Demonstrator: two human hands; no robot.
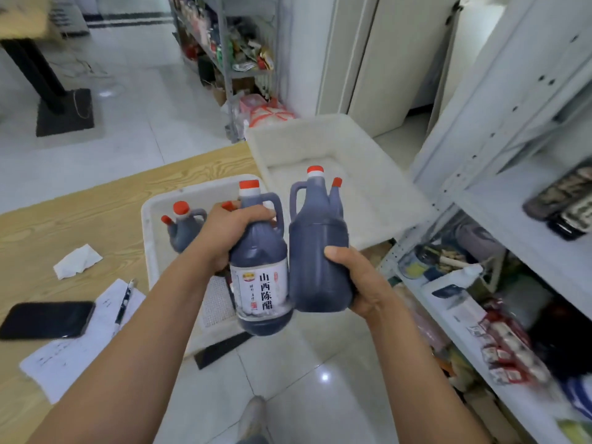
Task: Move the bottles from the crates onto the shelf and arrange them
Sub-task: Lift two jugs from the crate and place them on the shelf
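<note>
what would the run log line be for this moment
left hand: holding labelled bottle | right hand: holding plain bottle | near crate: one bottle left | far crate: no bottles seen

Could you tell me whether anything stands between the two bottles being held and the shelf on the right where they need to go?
Nothing visible does. The left hand holds the labelled vinegar bottle, the right hand the plain dark bottle, both in open air above the floor. The white shelf lies to the right; dark bottles already occupy part of it.
</note>
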